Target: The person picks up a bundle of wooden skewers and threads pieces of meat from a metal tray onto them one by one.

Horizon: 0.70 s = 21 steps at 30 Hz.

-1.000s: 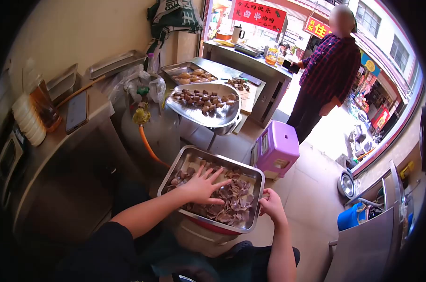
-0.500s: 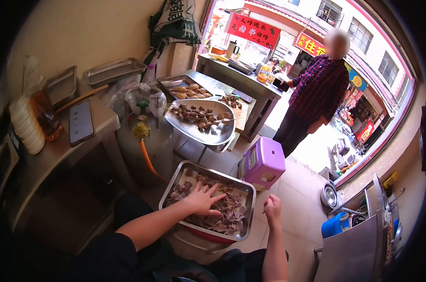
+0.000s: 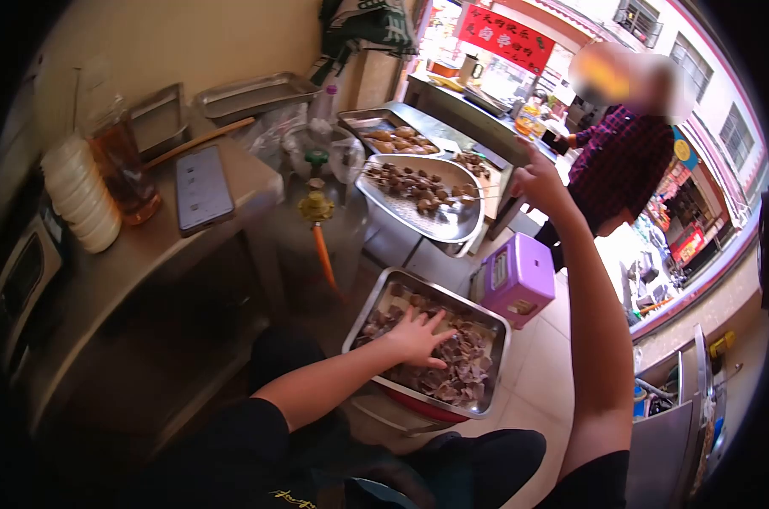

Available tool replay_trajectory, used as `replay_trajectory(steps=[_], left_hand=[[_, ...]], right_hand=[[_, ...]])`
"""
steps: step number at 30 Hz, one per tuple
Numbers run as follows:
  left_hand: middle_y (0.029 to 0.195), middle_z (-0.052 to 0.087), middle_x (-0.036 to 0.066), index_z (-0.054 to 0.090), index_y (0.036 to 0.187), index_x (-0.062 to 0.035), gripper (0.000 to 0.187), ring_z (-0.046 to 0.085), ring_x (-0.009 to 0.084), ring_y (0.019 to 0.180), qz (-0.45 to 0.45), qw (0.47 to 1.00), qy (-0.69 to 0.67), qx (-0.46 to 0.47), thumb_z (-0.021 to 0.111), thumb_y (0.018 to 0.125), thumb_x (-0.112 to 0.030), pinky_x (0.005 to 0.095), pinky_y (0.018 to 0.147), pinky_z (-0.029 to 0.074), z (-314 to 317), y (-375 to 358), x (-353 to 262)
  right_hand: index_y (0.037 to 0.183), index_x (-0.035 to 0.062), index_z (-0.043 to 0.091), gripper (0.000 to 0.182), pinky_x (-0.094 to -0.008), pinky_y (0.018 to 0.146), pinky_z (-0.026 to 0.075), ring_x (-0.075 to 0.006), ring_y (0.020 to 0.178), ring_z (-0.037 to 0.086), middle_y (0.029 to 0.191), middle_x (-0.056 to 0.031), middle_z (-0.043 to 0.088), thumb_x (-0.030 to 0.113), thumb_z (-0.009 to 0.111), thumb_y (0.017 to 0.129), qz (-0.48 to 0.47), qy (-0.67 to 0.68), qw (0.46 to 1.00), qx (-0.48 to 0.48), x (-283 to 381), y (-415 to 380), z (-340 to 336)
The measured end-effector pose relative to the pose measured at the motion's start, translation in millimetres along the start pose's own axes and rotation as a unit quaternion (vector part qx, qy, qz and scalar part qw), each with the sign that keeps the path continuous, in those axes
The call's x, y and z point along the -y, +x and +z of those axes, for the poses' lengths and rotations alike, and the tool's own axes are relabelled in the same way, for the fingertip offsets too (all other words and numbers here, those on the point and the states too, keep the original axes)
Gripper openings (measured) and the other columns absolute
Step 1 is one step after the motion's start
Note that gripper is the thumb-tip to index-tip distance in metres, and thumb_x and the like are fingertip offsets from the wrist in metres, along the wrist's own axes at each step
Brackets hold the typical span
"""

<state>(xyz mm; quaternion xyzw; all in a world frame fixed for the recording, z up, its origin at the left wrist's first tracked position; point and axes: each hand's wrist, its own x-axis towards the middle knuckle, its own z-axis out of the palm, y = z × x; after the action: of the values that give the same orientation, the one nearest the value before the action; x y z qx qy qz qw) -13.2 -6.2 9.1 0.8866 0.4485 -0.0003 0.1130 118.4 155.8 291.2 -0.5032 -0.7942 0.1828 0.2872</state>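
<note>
A rectangular steel tray (image 3: 501, 356) holds many thin, purplish-brown slices of meat (image 3: 461, 373). My left hand (image 3: 414, 338) lies on these slices with fingers spread, gripping nothing. My right hand (image 3: 541, 180) is lifted at the end of a raised forearm, in front of the counter and the standing person. Its index finger appears stretched out while other fingers curl, and I see nothing held in it. Beyond the tray, a perforated steel pan (image 3: 393, 208) carries skewers of brown meat pieces (image 3: 427, 191).
A purple plastic stool (image 3: 524, 267) stands right of the tray. Left of it is a gas cylinder with a brass regulator (image 3: 317, 206) and orange hose. A phone (image 3: 204, 188) lies on the left table. A person in a checked shirt (image 3: 622, 161) stands by the doorway.
My right hand has risen from beside the tray toward the doorway, going from a fist to an extended finger. My left hand stays on the slices. The view has swung left.
</note>
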Motion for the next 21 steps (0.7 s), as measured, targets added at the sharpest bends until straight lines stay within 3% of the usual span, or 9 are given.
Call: replay_trajectory(steps=[3, 5, 7, 8, 11, 16, 17, 20, 21], left_hand=[[0.157, 0.016, 0.023, 0.022, 0.153, -0.0246, 0.082, 0.034, 0.0434, 0.136, 0.006, 1.000, -0.011, 0.010, 0.046, 0.087, -0.068, 0.0664, 0.108, 0.021, -2, -3, 0], [0.157, 0.016, 0.023, 0.024, 0.152, -0.0243, 0.081, 0.034, 0.0429, 0.136, 0.009, 1.000, -0.022, 0.001, 0.049, 0.087, -0.066, 0.0662, 0.108, 0.020, 2, -3, 2], [0.157, 0.017, 0.022, 0.027, 0.151, -0.0242, 0.081, 0.035, 0.0422, 0.135, 0.004, 1.000, -0.024, 0.000, 0.053, 0.085, -0.063, 0.0662, 0.108, 0.020, 6, -3, 0], [0.156, 0.018, 0.023, 0.029, 0.150, -0.0240, 0.079, 0.036, 0.0416, 0.135, -0.001, 1.000, -0.029, -0.006, 0.055, 0.084, -0.060, 0.0662, 0.109, 0.019, 9, 0, 0], [0.158, 0.011, 0.022, 0.023, 0.153, -0.0251, 0.087, 0.033, 0.0427, 0.137, 0.001, 0.999, -0.032, 0.022, 0.054, 0.083, -0.068, 0.0649, 0.111, 0.016, 2, -1, -4], [0.154, 0.025, 0.019, 0.036, 0.146, -0.0193, 0.082, 0.032, 0.0362, 0.139, 0.021, 0.999, -0.016, -0.038, 0.058, 0.082, -0.064, 0.0704, 0.100, 0.030, -22, -31, 2], [0.152, 0.029, 0.017, 0.038, 0.144, -0.0180, 0.077, 0.032, 0.0338, 0.139, 0.043, 0.997, -0.032, -0.058, 0.058, 0.083, -0.061, 0.0678, 0.100, 0.033, -7, -22, 5], [0.139, 0.052, 0.011, 0.054, 0.135, -0.0138, 0.068, 0.048, 0.0279, 0.129, 0.065, 0.987, -0.139, 0.042, 0.060, 0.084, -0.058, 0.0413, 0.104, 0.040, -37, -23, -1], [0.139, 0.053, 0.009, 0.054, 0.134, -0.0117, 0.070, 0.048, 0.0257, 0.129, -0.009, 0.955, -0.286, 0.080, 0.069, 0.079, -0.052, 0.0390, 0.103, 0.040, -18, -14, 2]], right_hand=[[0.145, 0.0142, 0.036, 0.065, -0.0316, 0.059, 0.052, -0.0172, 0.063, 0.066, 0.066, -0.0089, 0.064, 0.007, 0.051, 0.082, -0.056, -0.021, 0.998, 0.001, -17, -10, 9], [0.137, 0.0124, 0.049, 0.056, -0.0287, 0.059, 0.050, -0.0163, 0.059, 0.064, 0.064, -0.0090, 0.063, 0.007, 0.053, 0.081, -0.046, 0.002, 0.999, -0.019, -23, -22, 24], [0.114, 0.0101, 0.066, 0.037, -0.0295, 0.063, 0.051, -0.0165, 0.061, 0.064, 0.067, -0.0096, 0.065, 0.008, 0.055, 0.079, -0.095, -0.029, 0.995, -0.011, -12, -7, 49], [0.093, 0.0086, 0.072, 0.021, -0.0301, 0.068, 0.051, -0.0159, 0.070, 0.066, 0.072, -0.0085, 0.067, 0.008, 0.058, 0.078, -0.177, -0.041, 0.983, -0.036, -2, 4, 62], [0.092, 0.0053, 0.070, 0.017, -0.0394, 0.078, 0.052, -0.0313, 0.083, 0.067, 0.088, -0.0149, 0.069, 0.008, 0.059, 0.079, -0.302, -0.048, 0.952, 0.004, 120, 6, 101], [0.093, 0.0015, 0.068, 0.015, -0.0390, 0.071, 0.052, -0.0271, 0.077, 0.065, 0.083, -0.0162, 0.068, 0.006, 0.057, 0.082, -0.405, 0.034, 0.911, 0.073, 215, 36, 193], [0.089, 0.0011, 0.069, 0.018, -0.0406, 0.072, 0.052, -0.0295, 0.078, 0.066, 0.084, -0.0187, 0.068, 0.002, 0.056, 0.076, -0.421, 0.053, 0.905, 0.030, 220, 34, 205], [0.087, 0.0074, 0.073, 0.025, -0.0431, 0.079, 0.053, -0.0347, 0.089, 0.067, 0.088, -0.0184, 0.069, 0.004, 0.058, 0.067, -0.401, -0.001, 0.914, -0.056, 206, 17, 217], [0.086, 0.0087, 0.073, 0.026, -0.0432, 0.081, 0.053, -0.0348, 0.088, 0.066, 0.088, -0.0167, 0.069, 0.005, 0.059, 0.064, -0.375, -0.031, 0.924, -0.064, 195, 12, 214]])
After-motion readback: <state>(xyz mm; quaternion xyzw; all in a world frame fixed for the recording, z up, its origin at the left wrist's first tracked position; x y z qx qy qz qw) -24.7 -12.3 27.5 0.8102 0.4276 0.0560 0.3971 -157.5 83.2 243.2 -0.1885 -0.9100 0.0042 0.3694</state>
